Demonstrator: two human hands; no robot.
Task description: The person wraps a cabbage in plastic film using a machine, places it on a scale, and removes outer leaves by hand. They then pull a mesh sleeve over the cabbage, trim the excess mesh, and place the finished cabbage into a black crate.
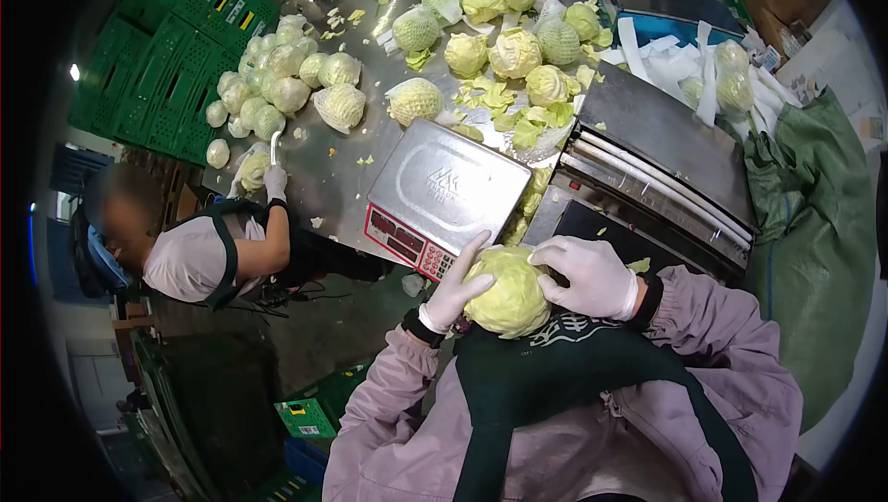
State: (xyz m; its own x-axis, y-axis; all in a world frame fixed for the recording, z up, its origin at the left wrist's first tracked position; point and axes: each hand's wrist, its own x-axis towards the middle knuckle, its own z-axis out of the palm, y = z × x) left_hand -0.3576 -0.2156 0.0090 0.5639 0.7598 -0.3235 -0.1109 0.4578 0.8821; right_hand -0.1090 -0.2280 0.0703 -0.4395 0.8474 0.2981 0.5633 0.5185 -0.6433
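Observation:
A pale green cabbage (511,294) is held between my two gloved hands, close in front of my apron. My left hand (453,291) cups its left side, thumb up along the edge. On the other side, my right hand (592,273) has its fingers curled and pressed against the upper right of the head. Just beyond the cabbage is a digital scale (449,178) with a bare steel plate and a red front panel. A wrapping machine (661,174) with white rollers stands past my right hand.
Loose cabbages (514,53) and torn leaves (527,123) lie across the steel table (356,155). Wrapped cabbages (277,72) are piled at the left. A co-worker (199,252) handles a cabbage there. Green crates (153,77) stack behind; a green sack (814,252) stands right.

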